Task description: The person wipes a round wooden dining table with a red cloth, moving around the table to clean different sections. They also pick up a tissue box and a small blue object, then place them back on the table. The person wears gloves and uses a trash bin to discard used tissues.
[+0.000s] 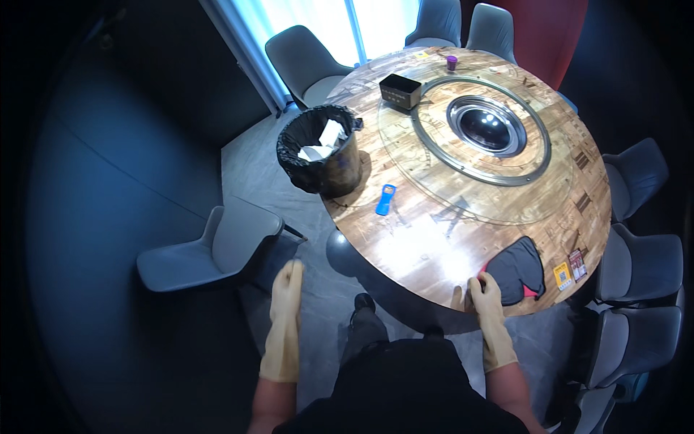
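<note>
Both hands wear yellow rubber gloves. My left hand (287,287) is held over the floor, left of the round wood-patterned table (428,266), with its fingers closed and nothing visible in them. At the near table edge, my right hand (485,293) overlaps the left side of a folded dark grey cloth (512,268) with red underneath; whether the fingers pinch it is unclear. A bin (342,173) with a black liner stands at the table's left edge, white papers inside. Nearer me lies a blue object (385,200), narrow in the middle, resembling a bottle opener.
A black box (400,92) and a purple cup (451,63) stand farther back. A metal ring (537,178) surrounds a round sunken fixture (486,127). Printed cards (563,275) lie at right. Grey chairs flank the table; one chair (217,249) is at left.
</note>
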{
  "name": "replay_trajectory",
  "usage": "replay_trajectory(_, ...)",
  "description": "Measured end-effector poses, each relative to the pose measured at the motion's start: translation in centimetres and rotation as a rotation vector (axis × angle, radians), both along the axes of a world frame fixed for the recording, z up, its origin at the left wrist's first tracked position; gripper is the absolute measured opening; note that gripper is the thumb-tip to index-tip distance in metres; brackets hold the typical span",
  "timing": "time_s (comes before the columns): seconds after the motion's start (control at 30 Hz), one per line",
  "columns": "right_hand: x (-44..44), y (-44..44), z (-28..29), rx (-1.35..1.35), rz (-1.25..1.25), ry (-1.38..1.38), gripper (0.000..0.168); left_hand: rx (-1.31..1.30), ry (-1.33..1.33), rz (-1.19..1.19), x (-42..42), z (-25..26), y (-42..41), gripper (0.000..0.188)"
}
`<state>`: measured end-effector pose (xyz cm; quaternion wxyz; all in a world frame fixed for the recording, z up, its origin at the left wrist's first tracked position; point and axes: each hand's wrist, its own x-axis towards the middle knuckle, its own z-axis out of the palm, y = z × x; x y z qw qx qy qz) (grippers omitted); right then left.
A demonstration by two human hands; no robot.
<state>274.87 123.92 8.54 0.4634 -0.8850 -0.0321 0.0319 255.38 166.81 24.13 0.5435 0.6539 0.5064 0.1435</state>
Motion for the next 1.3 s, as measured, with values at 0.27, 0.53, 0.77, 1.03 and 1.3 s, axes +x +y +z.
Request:
replay_trajectory(0.27, -1.5, 9.6, 2.3, 0.036, -0.110, 0.300, 0.037, -0.266, -0.088, -0.089, 21.4, -0.8, 20.7, 0.074)
replay_trajectory(0.53, 9.3, 26.5, 1.8, 0.060, 0.014, 0.540, 0.042, -0.402, -0.176, 0.105, 29.1, -3.9, 23.9, 0.017)
replay_trajectory(0.77, 15.5, 37.2, 1.6, -0.522, 0.053, 0.320, 0.058, -0.275, -0.193, 0.247, 20.2, 1.5, 21.7, 0.027)
replay_trajectory(1.03, 16.8, 37.8, 1.0, -0.534, 0.259, 0.408, 0.055, -0.224, -0.129, 0.600, 3.1, 0.1, 22.9, 0.017)
replay_trajectory(1.3, 17.4, 31.4, 3.5, -0.210, 0.260, 0.401, 0.025, -0.162, 0.073, 0.714, -4.7, -7.6, 21.3, 0.011)
